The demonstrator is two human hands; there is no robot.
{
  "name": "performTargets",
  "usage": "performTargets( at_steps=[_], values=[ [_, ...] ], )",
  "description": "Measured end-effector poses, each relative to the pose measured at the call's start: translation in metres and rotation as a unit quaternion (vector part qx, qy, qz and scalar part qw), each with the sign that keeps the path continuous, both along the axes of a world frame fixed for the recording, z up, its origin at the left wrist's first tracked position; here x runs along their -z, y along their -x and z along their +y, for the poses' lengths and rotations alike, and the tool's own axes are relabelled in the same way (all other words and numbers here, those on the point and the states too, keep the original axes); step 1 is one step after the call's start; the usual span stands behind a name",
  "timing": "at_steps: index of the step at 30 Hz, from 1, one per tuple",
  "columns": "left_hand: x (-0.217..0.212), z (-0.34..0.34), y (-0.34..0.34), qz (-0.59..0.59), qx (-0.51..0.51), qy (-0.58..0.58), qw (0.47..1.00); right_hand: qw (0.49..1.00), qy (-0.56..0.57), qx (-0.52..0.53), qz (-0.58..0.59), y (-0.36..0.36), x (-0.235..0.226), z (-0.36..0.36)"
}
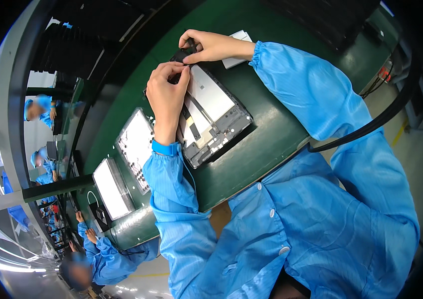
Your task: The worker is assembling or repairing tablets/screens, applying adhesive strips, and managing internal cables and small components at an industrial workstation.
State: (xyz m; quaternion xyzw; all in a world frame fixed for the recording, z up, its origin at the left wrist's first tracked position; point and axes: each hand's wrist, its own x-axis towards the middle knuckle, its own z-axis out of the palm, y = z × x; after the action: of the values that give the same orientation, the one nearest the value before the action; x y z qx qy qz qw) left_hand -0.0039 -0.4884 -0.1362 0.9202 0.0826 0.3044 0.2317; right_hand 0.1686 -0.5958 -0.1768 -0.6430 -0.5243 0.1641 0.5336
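Note:
An opened tablet (210, 94) lies at a slant on the green table, its inside facing up. Silver-white battery panels, a dark flat cable down the middle and a black frame show in it. At its far end my left hand (166, 92), with a blue strap round the wrist, is closed, thumb and fingertips pinched together; what they hold is hidden. My right hand (216, 46) reaches in from the right just above it, fingers curled round a small black piece (191, 46) whose kind I cannot make out. The two hands' fingertips nearly meet over the tablet's far edge.
Left of the tablet lie a white sheet with dark dots (134, 144) and a stack of white panels (113, 189). Behind my right wrist is a white slab (232, 62). A black strap (366, 130) runs past my right arm. A co-worker (117, 264) sits at lower left.

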Motion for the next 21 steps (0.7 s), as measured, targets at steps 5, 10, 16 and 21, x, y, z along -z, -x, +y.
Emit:
performTargets(
  at_steps=[5,10,16,21],
  values=[
    [0.0,-0.002,0.001,-0.008,0.008,-0.008,1.0,0.998,0.035,-0.005,0.048,-0.001,0.001,0.003],
    [-0.003,0.0,0.003,-0.014,0.021,0.032,0.999,0.996,0.077,-0.005,0.053,0.011,-0.013,0.001],
    [-0.005,0.012,-0.001,0.027,-0.003,0.072,0.997,0.993,0.093,-0.008,0.067,0.017,-0.015,0.0],
    [-0.006,0.02,-0.007,0.084,-0.019,0.016,0.996,0.995,0.047,0.031,-0.087,0.012,0.004,-0.001]
  ],
)
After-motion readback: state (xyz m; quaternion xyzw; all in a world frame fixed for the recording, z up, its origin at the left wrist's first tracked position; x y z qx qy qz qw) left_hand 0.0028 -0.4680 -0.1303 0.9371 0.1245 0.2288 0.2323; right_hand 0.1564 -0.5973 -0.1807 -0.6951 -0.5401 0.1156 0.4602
